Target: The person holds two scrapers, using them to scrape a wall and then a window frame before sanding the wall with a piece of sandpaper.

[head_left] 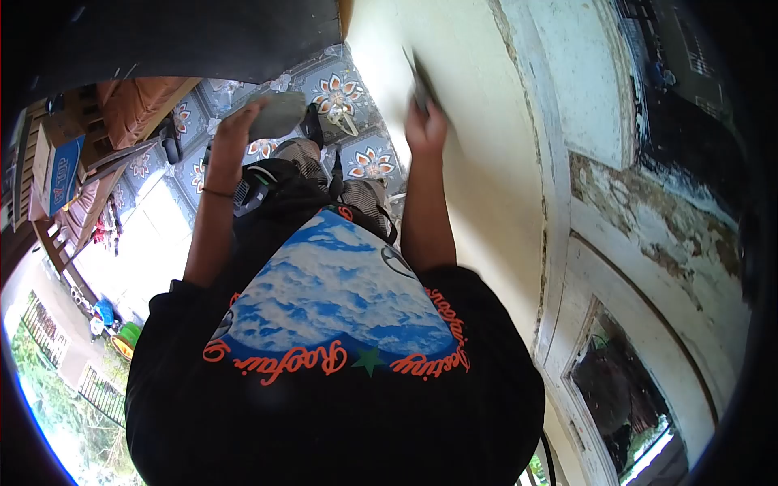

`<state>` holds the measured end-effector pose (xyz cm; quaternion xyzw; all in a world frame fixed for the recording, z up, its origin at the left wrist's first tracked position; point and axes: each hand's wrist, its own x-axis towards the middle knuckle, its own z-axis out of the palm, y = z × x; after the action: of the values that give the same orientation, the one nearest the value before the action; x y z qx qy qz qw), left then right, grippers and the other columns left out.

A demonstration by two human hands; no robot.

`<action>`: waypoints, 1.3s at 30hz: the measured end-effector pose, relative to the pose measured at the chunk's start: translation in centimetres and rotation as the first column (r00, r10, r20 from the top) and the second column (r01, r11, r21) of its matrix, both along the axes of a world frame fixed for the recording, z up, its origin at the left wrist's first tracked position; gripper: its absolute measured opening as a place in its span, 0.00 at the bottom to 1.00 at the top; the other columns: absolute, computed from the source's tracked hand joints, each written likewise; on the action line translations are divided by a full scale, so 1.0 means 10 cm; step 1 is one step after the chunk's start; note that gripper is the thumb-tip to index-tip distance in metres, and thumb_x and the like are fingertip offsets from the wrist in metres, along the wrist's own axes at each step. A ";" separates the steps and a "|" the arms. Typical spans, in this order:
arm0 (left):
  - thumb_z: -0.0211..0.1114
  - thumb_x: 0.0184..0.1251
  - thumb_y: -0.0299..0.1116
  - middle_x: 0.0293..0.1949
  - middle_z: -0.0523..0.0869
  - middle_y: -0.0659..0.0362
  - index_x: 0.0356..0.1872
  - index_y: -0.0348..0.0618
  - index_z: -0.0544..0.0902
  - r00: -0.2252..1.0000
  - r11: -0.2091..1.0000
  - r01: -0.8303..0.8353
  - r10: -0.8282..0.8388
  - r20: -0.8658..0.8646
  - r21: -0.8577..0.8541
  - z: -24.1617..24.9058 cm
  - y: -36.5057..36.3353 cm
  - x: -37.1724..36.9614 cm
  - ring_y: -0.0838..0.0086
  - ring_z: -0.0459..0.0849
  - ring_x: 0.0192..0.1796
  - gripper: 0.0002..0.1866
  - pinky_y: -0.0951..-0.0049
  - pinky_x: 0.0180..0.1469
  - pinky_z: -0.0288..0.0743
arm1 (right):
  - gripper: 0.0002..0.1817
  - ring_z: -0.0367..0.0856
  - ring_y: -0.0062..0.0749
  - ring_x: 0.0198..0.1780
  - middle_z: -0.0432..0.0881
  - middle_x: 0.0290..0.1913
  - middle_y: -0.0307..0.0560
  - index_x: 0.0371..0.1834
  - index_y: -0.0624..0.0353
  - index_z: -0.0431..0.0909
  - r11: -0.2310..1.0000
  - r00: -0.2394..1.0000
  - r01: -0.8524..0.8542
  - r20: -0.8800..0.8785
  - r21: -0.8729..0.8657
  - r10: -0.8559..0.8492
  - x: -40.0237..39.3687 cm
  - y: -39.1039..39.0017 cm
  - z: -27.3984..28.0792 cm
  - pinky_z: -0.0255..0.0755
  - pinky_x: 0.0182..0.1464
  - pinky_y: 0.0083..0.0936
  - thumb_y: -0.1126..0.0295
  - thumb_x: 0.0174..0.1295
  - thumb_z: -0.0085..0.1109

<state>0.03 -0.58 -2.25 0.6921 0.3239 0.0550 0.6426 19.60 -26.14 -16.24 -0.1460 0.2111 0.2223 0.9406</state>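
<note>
My left hand is closed on the edge of a flat grey plate, held over the tiled floor. On the right, my right hand grips a thin dark flat tool, seen nearly edge-on and blurred. The tool is close to the cream wall; whether its blade touches the wall cannot be made out.
A black panel stands ahead on the left. Patterned tiles cover the floor. Brown cushioned seats and a blue-and-brown box are at the left. A white frame with peeling paint borders the wall at the right.
</note>
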 end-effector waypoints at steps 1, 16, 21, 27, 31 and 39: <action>0.48 0.62 0.34 0.42 0.80 0.57 0.45 0.35 0.76 1.000 0.997 -0.003 0.002 0.017 0.076 0.00 0.07 0.00 0.76 0.74 0.47 0.16 0.81 0.52 0.62 | 0.18 0.65 0.44 0.56 0.66 0.53 0.60 0.53 0.72 0.60 0.998 0.999 -0.041 -0.007 0.050 0.041 0.23 0.44 0.30 0.61 0.59 0.35 0.79 0.58 0.38; 0.49 0.62 0.35 0.42 0.79 0.56 0.44 0.34 0.77 0.994 0.986 0.110 -0.110 0.002 -0.129 0.32 -1.00 0.17 0.76 0.74 0.46 0.17 0.80 0.53 0.61 | 0.21 0.58 0.48 0.60 0.60 0.58 0.57 0.54 0.70 0.59 0.962 0.970 0.233 -0.105 0.145 -0.219 -0.84 -1.52 -0.07 0.56 0.63 0.39 0.86 0.54 0.36; 0.50 0.62 0.36 0.43 0.79 0.58 0.44 0.36 0.77 0.968 0.963 0.246 -0.250 -0.020 -0.114 0.33 -1.50 0.24 0.77 0.74 0.47 0.16 0.80 0.53 0.62 | 0.19 0.60 0.46 0.59 0.63 0.57 0.56 0.52 0.69 0.62 0.889 0.892 0.369 -0.166 -0.273 -0.421 -1.80 -3.02 -0.08 0.57 0.62 0.39 0.84 0.55 0.37; 0.50 0.62 0.36 0.44 0.79 0.58 0.45 0.36 0.77 0.964 0.950 0.254 -0.263 -0.030 -0.180 0.21 -1.51 0.18 0.77 0.74 0.47 0.16 0.80 0.52 0.63 | 0.14 0.74 0.45 0.46 0.75 0.43 0.56 0.43 0.72 0.69 0.612 0.627 0.473 -0.245 -0.634 -0.739 -2.46 -4.03 0.14 0.72 0.50 0.38 0.81 0.56 0.36; 0.49 0.62 0.35 0.44 0.78 0.57 0.45 0.35 0.76 0.982 0.968 0.169 -0.180 -0.047 -0.184 0.13 -1.18 0.08 0.77 0.73 0.48 0.16 0.80 0.53 0.62 | 0.15 0.73 0.48 0.48 0.74 0.45 0.59 0.45 0.74 0.67 0.647 0.662 0.416 -0.274 -0.639 -0.697 -2.32 -3.69 0.12 0.71 0.51 0.39 0.81 0.55 0.35; 0.50 0.62 0.34 0.43 0.79 0.57 0.44 0.35 0.77 1.000 0.999 -0.011 0.012 0.027 -0.041 -0.04 -0.12 -0.15 0.77 0.73 0.47 0.15 0.80 0.52 0.62 | 0.20 0.62 0.43 0.58 0.65 0.55 0.58 0.53 0.71 0.61 0.999 0.990 0.034 -0.134 -0.029 -0.037 -0.50 -1.02 -0.09 0.58 0.62 0.34 0.80 0.55 0.40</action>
<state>-1.50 -1.77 -2.60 0.6760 0.3201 0.0616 0.6609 14.64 -36.39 -17.18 -0.1397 0.2794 0.2121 0.9260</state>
